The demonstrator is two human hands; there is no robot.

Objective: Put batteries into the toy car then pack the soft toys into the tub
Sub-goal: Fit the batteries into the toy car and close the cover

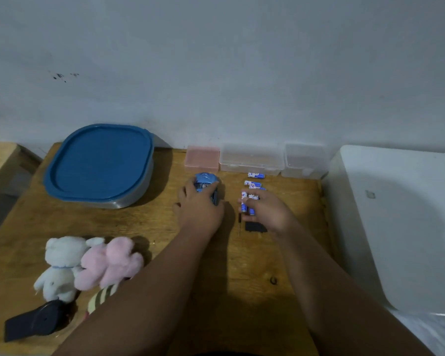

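The blue toy car (206, 186) is held down on the counter (254, 265) by the left hand (199, 206), near the back edge, just in front of the pink box (203, 158). Fingers of that hand are wrapped over the car body, so it's clamped, not loose. Just to its right, a couple of blue-and-white batteries (245, 202) are pinched in the fingers of the right hand (263, 210), with more batteries (254, 179) lying loose behind, toward the clear boxes (252, 160). A small black cover (254, 226) and a thin screwdriver (239, 222) are sitting right by that hand.

Soft toys, a white bear (59, 265) and a pink plush (111, 263), are left near the front left corner, and the blue-lidded tub (100, 163) is still shut at the back left.

What could go wrong: batteries are round, so one could easily be rolled off or dropped, polarity could be mixed up, and the loose cover could get knocked away by the wrist.
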